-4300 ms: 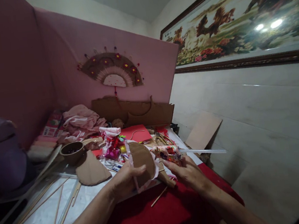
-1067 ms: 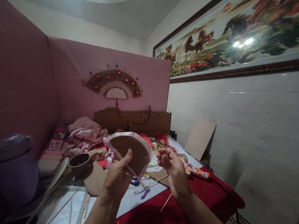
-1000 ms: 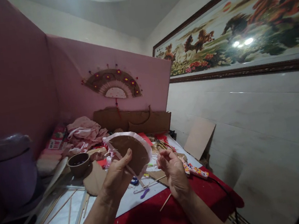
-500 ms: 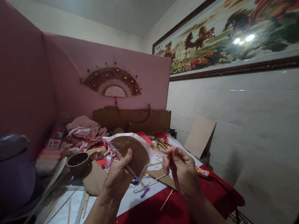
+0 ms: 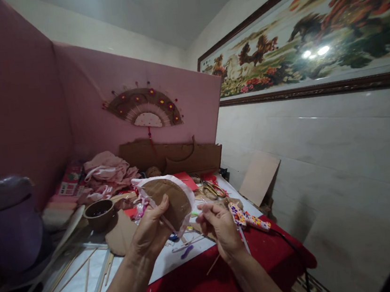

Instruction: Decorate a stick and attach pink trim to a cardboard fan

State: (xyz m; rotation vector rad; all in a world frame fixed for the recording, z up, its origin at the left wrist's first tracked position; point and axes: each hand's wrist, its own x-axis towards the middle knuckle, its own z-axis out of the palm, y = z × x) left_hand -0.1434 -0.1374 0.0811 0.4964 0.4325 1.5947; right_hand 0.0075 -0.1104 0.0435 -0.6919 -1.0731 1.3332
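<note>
My left hand [image 5: 155,224] grips a half-round piece of brown cardboard [image 5: 173,200] edged with pale pink cloth, its thumb pressed on the cardboard face. Just right of that piece, and apart from it, is my right hand [image 5: 219,226], thumb and fingertips pinched together. Anything between those fingertips is too small to make out. A flower-patterned glue gun [image 5: 252,219] lies on the table beyond my right wrist. Below the hands are a purple fuzzy scrap [image 5: 186,251] and thin sticks.
Gold-handled scissors [image 5: 212,189] and red paper [image 5: 186,180] lie behind the hands. At left stand a brown bowl [image 5: 99,214] and a lidded bin [image 5: 9,225], near a cardboard offcut [image 5: 121,233] and long sticks. A decorated fan [image 5: 145,105] hangs on the pink panel.
My right hand has moved left and slightly down, closer to the cloth-edged cardboard, uncovering the glue gun. My left hand keeps its hold on the cardboard, which has shifted slightly left.
</note>
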